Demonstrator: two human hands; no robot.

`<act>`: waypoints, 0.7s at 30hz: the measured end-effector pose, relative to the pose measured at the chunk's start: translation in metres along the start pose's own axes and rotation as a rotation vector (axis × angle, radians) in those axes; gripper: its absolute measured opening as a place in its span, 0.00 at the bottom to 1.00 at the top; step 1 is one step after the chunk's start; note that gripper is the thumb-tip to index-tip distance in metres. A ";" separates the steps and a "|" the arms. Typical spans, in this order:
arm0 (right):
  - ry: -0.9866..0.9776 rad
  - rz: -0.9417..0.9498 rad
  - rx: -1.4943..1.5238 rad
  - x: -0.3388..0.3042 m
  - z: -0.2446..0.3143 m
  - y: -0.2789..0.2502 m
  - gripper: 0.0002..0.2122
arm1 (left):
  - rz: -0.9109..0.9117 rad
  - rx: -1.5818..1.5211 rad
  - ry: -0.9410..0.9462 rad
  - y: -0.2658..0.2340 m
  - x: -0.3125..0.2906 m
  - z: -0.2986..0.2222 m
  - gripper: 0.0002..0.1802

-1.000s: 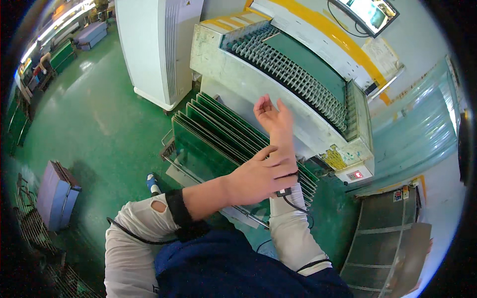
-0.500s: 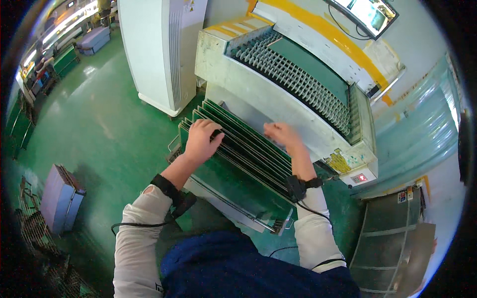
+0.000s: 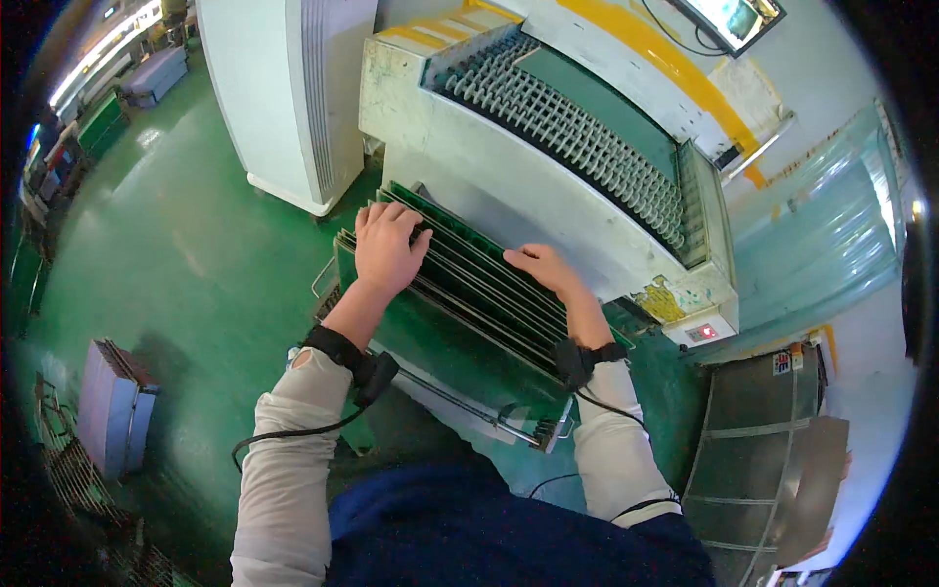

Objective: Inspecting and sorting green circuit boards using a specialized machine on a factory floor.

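Several thin green panels [image 3: 430,308] stand on edge side by side in a low metal rack [image 3: 460,399] in front of me. My left hand [image 3: 388,245] is curled over their top edges toward the left end, closed on a panel, its thumb to the right. Farther right, my right hand [image 3: 548,272] is closed at the top edge of a panel on the machine side, fingers bent together. Its fingertips are partly hidden. Both wrists wear black straps with cables.
Just beyond the rack stands a pale machine [image 3: 518,166] with a bed of rollers [image 3: 587,127] and a flat green panel [image 3: 606,98] on it. A tall white cabinet [image 3: 274,98] is at the far left. Stacked boards [image 3: 112,411] and a dark framed rack [image 3: 753,450] flank me.
My right hand has shifted slightly left onto the panel edges, and its blur is gone. The left hand stays on the panels. The view has shifted slightly.
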State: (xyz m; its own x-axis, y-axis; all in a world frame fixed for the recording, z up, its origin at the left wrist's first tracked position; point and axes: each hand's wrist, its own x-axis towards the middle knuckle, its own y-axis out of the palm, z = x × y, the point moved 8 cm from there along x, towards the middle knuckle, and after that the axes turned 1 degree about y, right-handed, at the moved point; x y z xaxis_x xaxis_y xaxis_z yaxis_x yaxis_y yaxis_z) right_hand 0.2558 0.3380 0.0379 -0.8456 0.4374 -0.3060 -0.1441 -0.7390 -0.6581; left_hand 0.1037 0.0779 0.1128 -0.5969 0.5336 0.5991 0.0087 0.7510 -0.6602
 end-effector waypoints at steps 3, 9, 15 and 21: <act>-0.149 -0.052 -0.127 -0.005 0.014 -0.001 0.24 | -0.003 -0.011 0.008 -0.001 -0.002 0.001 0.11; -0.108 -0.097 -0.408 -0.001 0.015 -0.006 0.18 | 0.037 -0.006 -0.003 -0.001 -0.003 0.000 0.12; -0.099 -0.183 -0.608 -0.022 0.054 -0.027 0.18 | 0.060 0.053 -0.011 -0.002 -0.004 0.001 0.12; -0.200 -0.368 -0.628 -0.096 0.172 -0.144 0.16 | 0.055 0.081 -0.004 -0.007 -0.005 0.000 0.12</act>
State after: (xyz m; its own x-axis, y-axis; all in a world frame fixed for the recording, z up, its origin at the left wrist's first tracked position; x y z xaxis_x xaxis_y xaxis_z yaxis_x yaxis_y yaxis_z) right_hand 0.2694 0.3144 0.2809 -0.8853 0.4539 0.1008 -0.1661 -0.1063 -0.9804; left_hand 0.1065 0.0701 0.1141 -0.6002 0.5720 0.5591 -0.0229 0.6864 -0.7268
